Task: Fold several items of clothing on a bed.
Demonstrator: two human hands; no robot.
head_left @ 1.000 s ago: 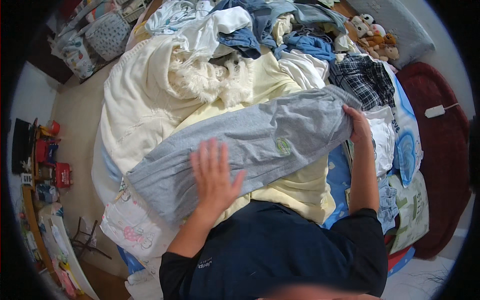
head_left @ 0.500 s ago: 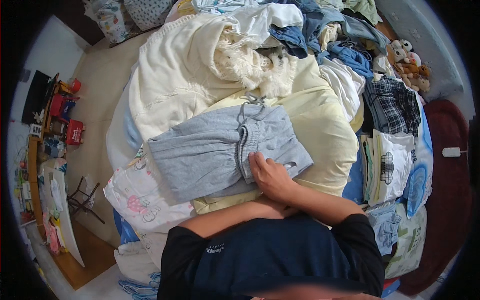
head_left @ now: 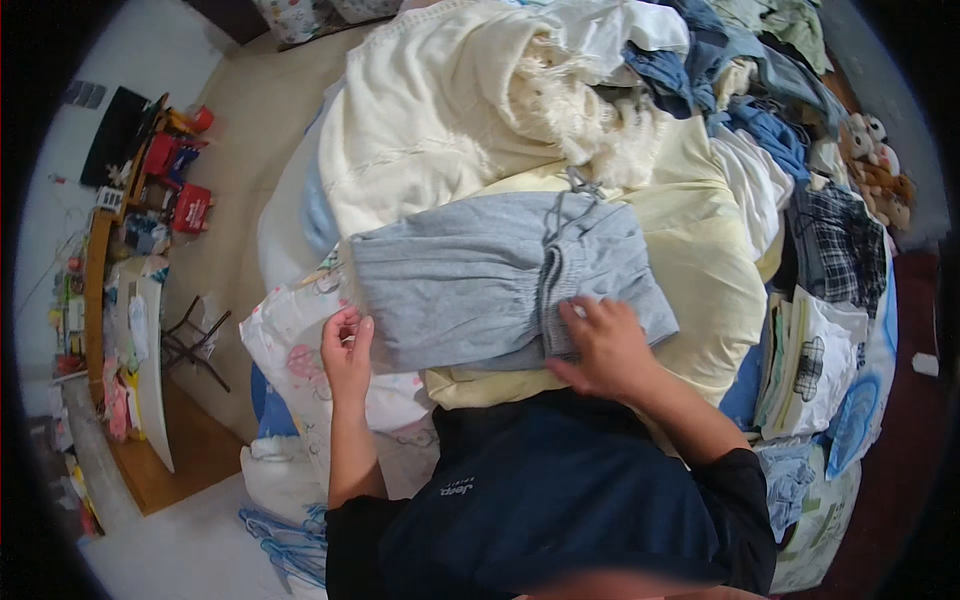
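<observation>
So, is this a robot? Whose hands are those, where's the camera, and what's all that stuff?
No robot here: it's a person using two bare hands. The camera sits on their head, looking down, and its very wide lens makes straight edges bend. A folded grey garment with a gathered waistband lies on pale yellow cloth. The right hand is at the waistband, and the left hand is beside the garment's left edge. Neither seems to be gripping anything. Around them are a cream fringed cloth and a stack of folded clothes.
</observation>
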